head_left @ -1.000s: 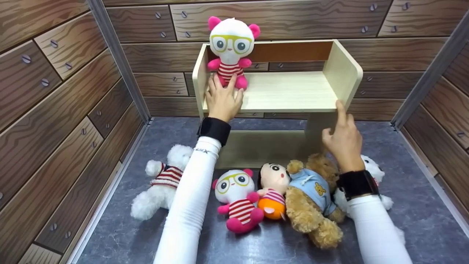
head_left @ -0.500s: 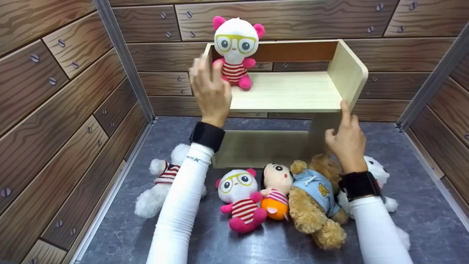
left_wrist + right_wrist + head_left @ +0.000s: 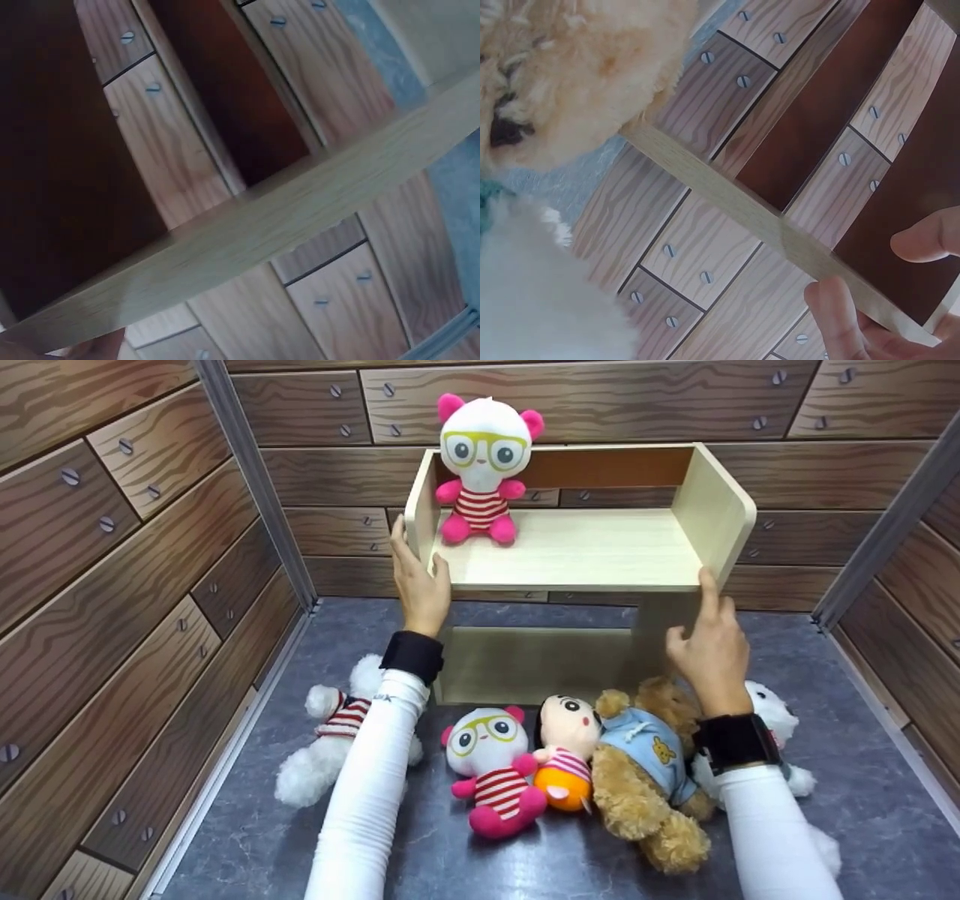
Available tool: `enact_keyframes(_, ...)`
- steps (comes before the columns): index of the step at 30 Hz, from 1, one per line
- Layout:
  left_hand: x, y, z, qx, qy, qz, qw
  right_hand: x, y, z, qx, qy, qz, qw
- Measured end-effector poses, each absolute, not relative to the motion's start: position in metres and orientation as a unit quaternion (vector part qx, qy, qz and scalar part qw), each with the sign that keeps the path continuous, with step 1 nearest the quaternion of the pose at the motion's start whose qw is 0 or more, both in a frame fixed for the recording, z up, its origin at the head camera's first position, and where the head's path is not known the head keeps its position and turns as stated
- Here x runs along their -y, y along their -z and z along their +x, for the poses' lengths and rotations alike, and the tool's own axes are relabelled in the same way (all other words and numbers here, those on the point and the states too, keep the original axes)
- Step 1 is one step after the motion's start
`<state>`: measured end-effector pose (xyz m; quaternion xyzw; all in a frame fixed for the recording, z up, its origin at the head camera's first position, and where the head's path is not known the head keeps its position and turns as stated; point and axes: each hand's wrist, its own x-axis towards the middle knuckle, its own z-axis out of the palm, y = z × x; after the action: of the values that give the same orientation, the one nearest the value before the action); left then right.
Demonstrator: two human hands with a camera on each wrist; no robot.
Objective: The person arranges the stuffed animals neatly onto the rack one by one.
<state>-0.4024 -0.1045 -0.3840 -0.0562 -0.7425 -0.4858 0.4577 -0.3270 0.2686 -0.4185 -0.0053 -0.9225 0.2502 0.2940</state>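
Note:
In the head view, my left hand [image 3: 421, 592] holds the left side panel of a small pale wooden shelf [image 3: 585, 547], fingers along its outer face and thumb at the inner side. My right hand [image 3: 712, 652] grips the lower front of the right panel, with the index finger stretched up along it. From the right wrist, a thumb [image 3: 930, 238] and fingers [image 3: 832, 307] show on either side of that panel. A pink-and-white panda plush [image 3: 484, 472] with yellow glasses sits upright at the left end of the shelf board. Only fingertips [image 3: 97, 346] of the left hand show in its wrist view.
On the dark floor lie a second panda plush [image 3: 495, 772], a doll in orange shorts [image 3: 566, 765], a brown teddy bear [image 3: 637, 772] in blue and a white plush [image 3: 772, 716] at right. Another white plush [image 3: 311, 765] lies left. Wood-patterned walls [image 3: 135, 585] surround everything.
My left hand has let go of the panda plush's lower body, moved left and come down onto the shelf's left panel. The panda stays seated. My right hand keeps its place.

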Motion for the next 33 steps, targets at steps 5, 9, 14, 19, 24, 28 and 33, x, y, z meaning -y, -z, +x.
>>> enact_keyframes(5,0.108,0.388,-0.402,0.746,0.499,-0.029,0.441,-0.267,0.42,-0.327,0.92,-0.249,-0.005,0.301)
enact_keyframes(9,0.112,0.395,-0.4,0.748,0.535,0.006,0.393,-0.266,0.42,-0.326,0.919,-0.25,-0.004,0.304)
enact_keyframes(14,0.117,0.406,-0.4,0.749,0.579,0.021,0.322,-0.266,0.423,-0.326,0.919,-0.251,0.0,0.305)
enact_keyframes(19,0.118,0.408,-0.403,0.751,0.584,0.0,0.31,-0.266,0.419,-0.323,0.929,-0.258,-0.009,0.265)
enact_keyframes(24,0.12,0.41,-0.402,0.747,0.586,0.013,0.313,-0.257,0.415,-0.31,0.942,-0.279,-0.025,0.186)
enact_keyframes(28,0.12,0.407,-0.402,0.742,0.59,0.006,0.319,-0.234,0.41,-0.286,0.941,-0.303,-0.029,0.148)
enact_keyframes(33,0.116,0.406,-0.403,0.74,0.594,-0.002,0.316,-0.189,0.41,-0.246,0.94,-0.311,0.007,0.14)
